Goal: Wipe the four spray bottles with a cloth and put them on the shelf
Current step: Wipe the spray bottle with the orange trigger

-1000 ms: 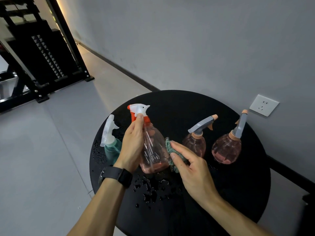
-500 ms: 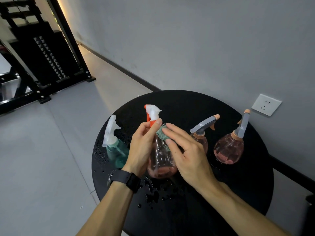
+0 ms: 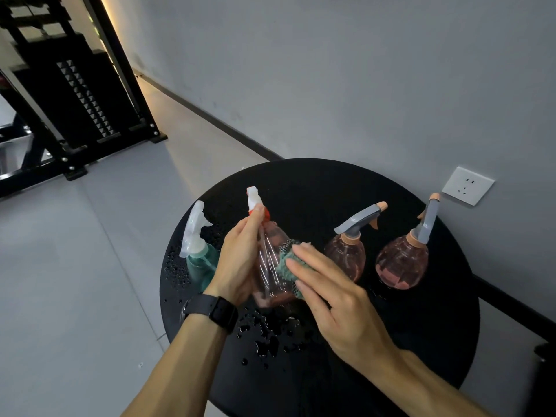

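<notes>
Water drops (image 3: pixel 264 338) speckle the round black table (image 3: pixel 421 341) in front of you, thickest near its front-left part and along its left edge. Your left hand (image 3: pixel 240 260) is closed around the pink clear bottle (image 3: pixel 270 266) with the white and orange-red sprayer; the thumb lies up along its neck near the trigger, the other fingers wrap the far side of the body, and the bottle leans a little toward you with its base close to the tabletop, though you cannot tell whether it touches. Your right hand (image 3: pixel 337 302) is nearly flat, fingers stretched out and held together, pressing the green cloth (image 3: pixel 290 263) against the right side of that bottle; the cloth is bunched under your fingertips and only its upper edge and a strip near your thumb show. A black watch (image 3: pixel 215 311) sits on your left wrist. Just behind your left hand, at the left edge of the table, stands the teal bottle (image 3: pixel 200 260) with a pale translucent sprayer, upright and partly hidden by your hand. To the right of the cloth stands a round pink bottle (image 3: pixel 346 257) with a grey sprayer whose peach nozzle points right, upright and near your right fingertips without touching them. Further right, near the table's right edge, stands a second round pink bottle (image 3: pixel 401 266) with the same grey sprayer. A white wall socket (image 3: pixel 467 185) sits on the grey wall beyond it. A black metal rack (image 3: pixel 75 94) stands on the floor at the far left.
</notes>
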{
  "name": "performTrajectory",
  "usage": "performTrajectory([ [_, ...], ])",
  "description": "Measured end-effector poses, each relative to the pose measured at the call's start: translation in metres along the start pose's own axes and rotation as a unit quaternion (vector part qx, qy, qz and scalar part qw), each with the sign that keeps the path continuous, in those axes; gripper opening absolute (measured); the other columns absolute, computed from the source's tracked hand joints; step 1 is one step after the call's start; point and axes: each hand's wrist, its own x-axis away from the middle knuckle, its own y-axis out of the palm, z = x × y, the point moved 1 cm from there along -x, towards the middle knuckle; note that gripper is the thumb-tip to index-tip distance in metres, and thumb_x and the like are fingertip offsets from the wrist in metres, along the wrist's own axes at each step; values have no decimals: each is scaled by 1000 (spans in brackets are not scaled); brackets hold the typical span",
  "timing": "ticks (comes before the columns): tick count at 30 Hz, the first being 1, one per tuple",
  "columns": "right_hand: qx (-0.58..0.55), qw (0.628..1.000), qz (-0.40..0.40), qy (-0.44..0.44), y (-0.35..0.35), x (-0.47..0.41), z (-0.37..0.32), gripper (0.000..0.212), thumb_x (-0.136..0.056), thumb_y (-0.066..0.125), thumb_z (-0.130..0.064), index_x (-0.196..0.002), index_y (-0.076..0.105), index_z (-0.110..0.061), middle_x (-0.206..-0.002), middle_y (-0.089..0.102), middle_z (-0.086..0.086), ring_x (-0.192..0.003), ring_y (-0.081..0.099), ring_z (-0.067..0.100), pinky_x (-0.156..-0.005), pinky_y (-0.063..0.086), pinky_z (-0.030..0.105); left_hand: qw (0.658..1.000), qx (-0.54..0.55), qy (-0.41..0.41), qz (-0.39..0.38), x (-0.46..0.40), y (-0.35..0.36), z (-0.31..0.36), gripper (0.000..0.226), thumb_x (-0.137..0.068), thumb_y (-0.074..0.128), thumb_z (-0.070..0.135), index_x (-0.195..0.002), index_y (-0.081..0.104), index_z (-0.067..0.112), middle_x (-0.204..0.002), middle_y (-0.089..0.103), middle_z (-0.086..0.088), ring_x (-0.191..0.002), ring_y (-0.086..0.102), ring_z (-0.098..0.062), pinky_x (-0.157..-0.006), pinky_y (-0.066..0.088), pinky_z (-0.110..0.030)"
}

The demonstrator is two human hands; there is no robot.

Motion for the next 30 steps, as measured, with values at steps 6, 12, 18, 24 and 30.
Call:
performTrajectory([
  [6,8,1000,12,-15,-9,8,3,35,-96,48,-16,-129,57,-6,-141,52,5,-137,41,12,-111,36,26,997,23,-21,-71,2,8,2,39,-82,75,44,-90,52,13,-70,59,-2,-58,57,-15,-58,51,-30],
  [12,-28,999,20,29,-15,-9,4,35,-96,52,-15,-129,59,-9,-141,52,-1,-136,41,5,-111,32,19,997,1,-19,-76,8,13,-5,40,-77,81,42,-89,59,12,-82,63,-9,-68,62,-21,-68,53,-38],
  [18,-47,996,33,68,-14,-28,6,34,-93,59,-5,-127,62,-10,-138,53,-7,-132,43,-2,-109,32,13,993,-49,-42,-96,15,15,-5,57,-83,72,54,-114,71,5,-119,66,-29,-103,69,-39,-98,51,-53],
  [24,-47,996,37,71,-11,-39,4,34,-94,60,-4,-126,63,-12,-136,55,-8,-128,47,-4,-107,35,13,989,-87,-57,-102,19,14,-1,46,-92,58,57,-105,78,18,-102,77,-12,-98,74,-26,-91,58,-40],
  [30,-67,992,9,102,-8,-33,3,34,-96,57,-7,-128,62,-16,-138,54,-10,-129,44,-7,-106,34,11,991,-87,-70,-79,14,7,-1,51,-95,55,55,-102,78,11,-101,76,-18,-93,73,-31,-92,57,-45],
])
